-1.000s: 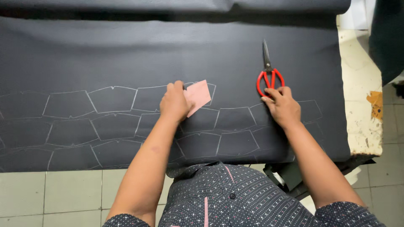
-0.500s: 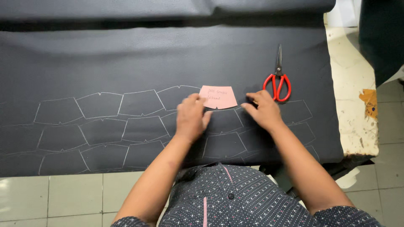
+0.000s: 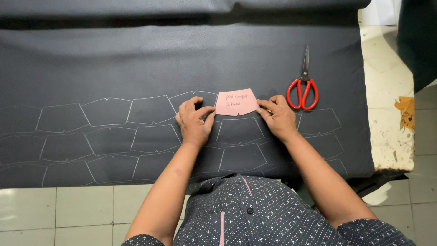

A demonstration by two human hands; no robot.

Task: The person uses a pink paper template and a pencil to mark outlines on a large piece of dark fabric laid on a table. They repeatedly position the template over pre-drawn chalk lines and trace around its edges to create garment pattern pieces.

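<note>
A small pink paper pattern piece [image 3: 236, 102] lies flat on dark grey cloth [image 3: 182, 59] that is marked with rows of chalk outlines of the same shape. My left hand [image 3: 195, 122] presses the pattern's left edge with its fingertips. My right hand [image 3: 278, 117] touches the pattern's right edge, and something small, seemingly chalk, shows between its fingers. Red-handled scissors [image 3: 303, 89] lie on the cloth just right of my right hand, blades pointing away from me.
The cloth covers a table whose worn white top [image 3: 387, 123] shows at the right edge. Pale floor tiles [image 3: 68, 209] lie below the cloth's near edge. More dark fabric [image 3: 416, 41] hangs at the top right.
My left hand slid the pink pattern to the right along the chalk rows. My right hand left the scissors and came over to the pattern's right edge.
</note>
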